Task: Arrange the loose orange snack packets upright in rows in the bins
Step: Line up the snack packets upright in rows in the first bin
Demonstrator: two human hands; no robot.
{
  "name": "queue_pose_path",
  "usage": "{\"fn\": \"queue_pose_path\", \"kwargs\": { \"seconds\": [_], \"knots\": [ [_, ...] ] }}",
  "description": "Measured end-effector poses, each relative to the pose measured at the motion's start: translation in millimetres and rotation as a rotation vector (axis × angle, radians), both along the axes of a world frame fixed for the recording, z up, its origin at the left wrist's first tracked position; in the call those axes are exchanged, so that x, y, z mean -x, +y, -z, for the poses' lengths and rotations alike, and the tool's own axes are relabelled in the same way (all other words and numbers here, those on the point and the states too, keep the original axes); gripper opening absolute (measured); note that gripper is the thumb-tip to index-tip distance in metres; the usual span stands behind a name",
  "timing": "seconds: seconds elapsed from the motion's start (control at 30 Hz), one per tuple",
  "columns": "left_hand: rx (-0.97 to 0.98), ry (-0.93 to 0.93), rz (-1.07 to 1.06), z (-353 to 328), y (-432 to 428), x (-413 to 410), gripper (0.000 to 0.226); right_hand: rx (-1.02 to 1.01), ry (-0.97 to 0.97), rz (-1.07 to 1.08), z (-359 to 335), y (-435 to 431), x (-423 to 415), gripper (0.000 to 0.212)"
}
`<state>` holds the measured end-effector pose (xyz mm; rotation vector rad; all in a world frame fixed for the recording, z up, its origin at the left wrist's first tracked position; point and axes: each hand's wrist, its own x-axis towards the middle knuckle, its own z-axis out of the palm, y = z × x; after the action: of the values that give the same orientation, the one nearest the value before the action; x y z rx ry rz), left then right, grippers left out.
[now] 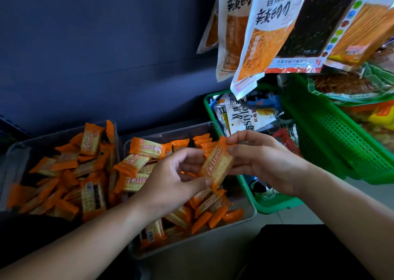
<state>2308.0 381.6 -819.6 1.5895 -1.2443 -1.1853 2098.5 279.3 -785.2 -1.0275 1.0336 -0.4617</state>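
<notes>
Green basket (277,206) at right holds mixed snack packs (241,117). Beside it sit two clear bins, left bin (19,152) and right bin (191,244), both full of loose orange packets (93,196), jumbled. Over the right bin we hold one packet (216,164), tilted: left hand (170,181) pinches its lower end, right hand (262,160) pinches its upper end.

a dark blue wall (96,45) fills the back of the scene, a faint seam running across it. large snack bags (266,34) hang at upper right above green mesh baskets (341,135). a strip of pale floor (287,218) shows at lower right, where the light falls brightest.
</notes>
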Motion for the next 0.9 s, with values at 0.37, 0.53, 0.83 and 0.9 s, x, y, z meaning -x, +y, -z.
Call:
{"fn": "queue_pose_path", "kwargs": {
  "seconds": [0.37, 0.53, 0.83, 0.9],
  "knots": [
    [-0.013, 0.005, 0.028, -1, -17, 4, 0.030, 0.207, 0.064, -0.144, 2, -12, -3, 0.039],
    [-0.072, -0.569, 0.307, 33, -30, -6, 0.040, 0.524, 0.433, -0.179, 17, -23, 6, 0.017],
    [-0.199, -0.854, 0.545, 85, -44, 31, 0.074, 0.513, 0.552, -0.244, 28, -37, 23, 0.015],
    [-0.197, -0.847, 0.501, 91, -46, 37, 0.085, 0.523, 0.530, -0.247, 29, -38, 25, 0.015]
  ]
}}
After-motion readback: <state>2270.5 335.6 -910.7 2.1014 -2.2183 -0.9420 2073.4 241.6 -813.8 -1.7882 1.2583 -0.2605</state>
